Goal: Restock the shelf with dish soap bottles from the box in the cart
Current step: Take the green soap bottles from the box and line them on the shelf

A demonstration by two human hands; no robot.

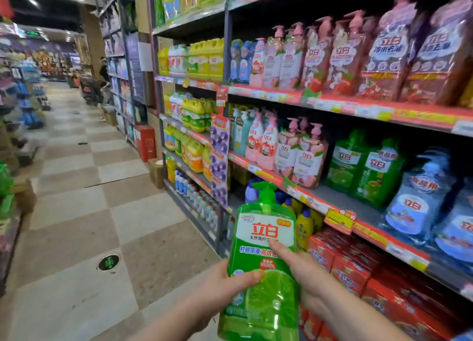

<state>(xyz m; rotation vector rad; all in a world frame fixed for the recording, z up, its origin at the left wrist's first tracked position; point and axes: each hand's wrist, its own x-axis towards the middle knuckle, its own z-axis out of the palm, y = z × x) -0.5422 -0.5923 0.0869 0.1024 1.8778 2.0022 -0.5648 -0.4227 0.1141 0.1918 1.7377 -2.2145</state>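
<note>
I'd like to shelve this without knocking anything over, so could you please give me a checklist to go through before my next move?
1. Grip: ok. The left hand and right hand both hold the green plastic pump bottle.
2. Bottle roughly upright, pump on top: ok.
3. Matching stock found: ok. Wrapped green bottles stand beside the pink pump bottles.
4. Free space: ok. The grey shelf board is bare in front of them.
5. Pump locked: cannot tell.
6. Yellow price tag matches: cannot tell, it is blurred.
</note>
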